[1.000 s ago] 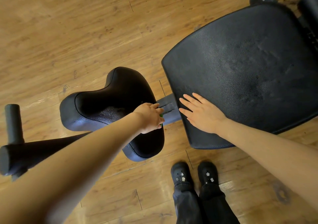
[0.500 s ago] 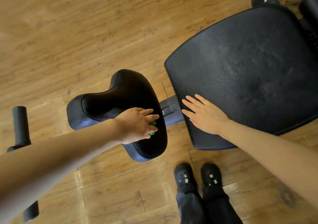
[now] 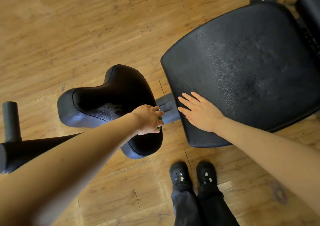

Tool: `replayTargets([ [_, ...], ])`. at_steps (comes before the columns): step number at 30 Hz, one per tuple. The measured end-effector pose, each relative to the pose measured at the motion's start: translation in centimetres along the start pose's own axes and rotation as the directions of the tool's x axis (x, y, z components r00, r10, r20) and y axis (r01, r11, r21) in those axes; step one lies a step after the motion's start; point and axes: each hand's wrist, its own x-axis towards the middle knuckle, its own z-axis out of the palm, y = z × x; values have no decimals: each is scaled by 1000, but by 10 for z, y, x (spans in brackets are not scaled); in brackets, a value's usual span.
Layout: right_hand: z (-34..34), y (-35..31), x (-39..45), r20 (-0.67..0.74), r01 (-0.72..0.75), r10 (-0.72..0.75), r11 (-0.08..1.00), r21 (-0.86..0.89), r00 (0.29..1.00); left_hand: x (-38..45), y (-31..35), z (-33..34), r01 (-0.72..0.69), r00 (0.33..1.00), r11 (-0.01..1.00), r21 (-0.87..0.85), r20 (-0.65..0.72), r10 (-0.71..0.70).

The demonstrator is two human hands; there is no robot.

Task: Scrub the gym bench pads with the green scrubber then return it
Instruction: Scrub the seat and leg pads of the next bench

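Scrubber [image 3: 160,121], green, almost wholly hidden under the left hand [image 3: 148,120]; only slivers of it show past the fingertips, at the end of the small seat pad [image 3: 110,95] nearest the metal frame bar [image 3: 167,108]. Left hand curls down over it, gripping and pressing it against the pad, likely to keep it flat on the curved edge while scrubbing. Right hand [image 3: 201,112] lies flat, fingers straight and spread, on the near corner of the large back pad [image 3: 242,69], holding nothing; probably a brace for the lean forward and to steady the bench. Large pad shows dull, mottled patches, possibly damp. Person stands on the wood floor [image 3: 69,26], black shoes [image 3: 194,175] close to the bench. Judged mid-scrub on the seat; return of the scrubber not yet done.
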Motion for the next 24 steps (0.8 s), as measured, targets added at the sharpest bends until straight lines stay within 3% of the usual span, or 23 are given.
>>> replayTargets([
  [10,-2,-3,-10,-81,-8,11,1000,29,997,-51,-2,6,-123,991,989,80,56,118],
  [24,-9,-3,-10,66,-14,12,1000,21,998,4,17,10,-15,1000,1000,7,-14,15],
])
